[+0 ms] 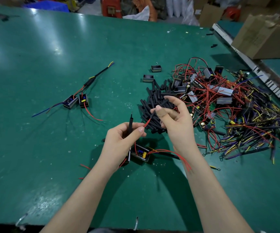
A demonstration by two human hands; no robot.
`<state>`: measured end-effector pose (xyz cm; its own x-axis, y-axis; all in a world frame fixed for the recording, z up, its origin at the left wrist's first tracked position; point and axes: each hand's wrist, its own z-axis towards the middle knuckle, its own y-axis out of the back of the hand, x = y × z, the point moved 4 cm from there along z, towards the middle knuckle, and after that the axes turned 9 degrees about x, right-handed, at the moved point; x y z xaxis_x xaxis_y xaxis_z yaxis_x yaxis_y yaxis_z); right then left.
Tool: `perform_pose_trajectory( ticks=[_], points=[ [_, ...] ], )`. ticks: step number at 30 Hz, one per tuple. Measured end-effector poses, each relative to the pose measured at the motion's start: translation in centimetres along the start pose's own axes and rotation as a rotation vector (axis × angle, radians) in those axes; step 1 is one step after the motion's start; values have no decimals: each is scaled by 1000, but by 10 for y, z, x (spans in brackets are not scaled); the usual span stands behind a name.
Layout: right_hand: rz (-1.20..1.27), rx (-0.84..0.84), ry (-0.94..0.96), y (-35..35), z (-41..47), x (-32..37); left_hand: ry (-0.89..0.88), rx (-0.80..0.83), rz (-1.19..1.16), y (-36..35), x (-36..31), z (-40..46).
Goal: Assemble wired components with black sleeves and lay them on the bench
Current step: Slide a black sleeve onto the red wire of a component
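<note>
Pinched between thumb and forefinger, the right hand [172, 118] holds a black sleeve [160, 105] over a red wire [147, 123]; the left hand [124, 140] grips another sleeved wire [130, 122] upright. Loose sleeves [152, 98] lie at twelve o'clock, finished components [76, 100] at ten on the green bench [51, 64].

There is a single view, from a camera worn on the person's head. It looks forward and steeply down onto the green bench [51, 64], close enough that both forearms enter from the bottom edge and the left hand [119, 140] and right hand [174, 121] sit near the middle. The wide lens bends the bench edges. The near edge runs along the bottom; beyond the far edge, at the top, cardboard boxes [262, 36] show.
</note>
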<state>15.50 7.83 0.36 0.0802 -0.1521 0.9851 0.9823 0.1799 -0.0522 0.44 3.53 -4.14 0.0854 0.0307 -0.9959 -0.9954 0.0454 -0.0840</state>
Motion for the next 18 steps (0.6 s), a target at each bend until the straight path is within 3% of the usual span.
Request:
perform_pose_trajectory(
  ticks=[10,18],
  points=[
    [7,38,52,1,-6,1,11,-38,40,-2,-3,0],
    [-154,57,107,-11,-12,-10,-20,-22,-20,-3,-3,1]
  ],
)
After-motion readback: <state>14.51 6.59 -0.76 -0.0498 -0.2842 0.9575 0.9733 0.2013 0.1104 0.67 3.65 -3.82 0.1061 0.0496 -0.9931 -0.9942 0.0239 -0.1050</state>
